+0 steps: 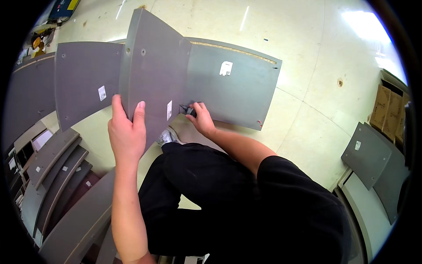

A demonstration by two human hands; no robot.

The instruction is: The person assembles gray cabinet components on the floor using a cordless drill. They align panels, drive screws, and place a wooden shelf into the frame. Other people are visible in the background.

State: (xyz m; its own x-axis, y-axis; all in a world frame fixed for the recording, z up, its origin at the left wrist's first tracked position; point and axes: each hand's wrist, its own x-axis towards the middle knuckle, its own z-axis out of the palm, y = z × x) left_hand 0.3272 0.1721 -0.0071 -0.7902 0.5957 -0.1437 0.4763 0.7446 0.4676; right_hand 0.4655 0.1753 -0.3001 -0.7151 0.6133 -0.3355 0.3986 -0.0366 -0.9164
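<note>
An upright grey board (160,66) stands edge toward me between two other grey boards. My left hand (127,134) is closed round its near edge, thumb on the labelled face and fingers on the opposite side. On the right, a wider grey board (235,94) meets it at an angle, with a white label and small holes near its corners. In the corner between the two, my right hand (203,119) grips a small black tool with a narrow tip (192,112); the fingers partly cover it. To the left is another grey board (85,72), also labelled.
Several boards (55,156) lean stacked at the left, and a large dark board (83,220) lies near my left forearm. Cardboard boxes (384,108) and more grey boards (367,154) stand at the right. My shoe (168,136) is beneath the work on the pale floor (299,105).
</note>
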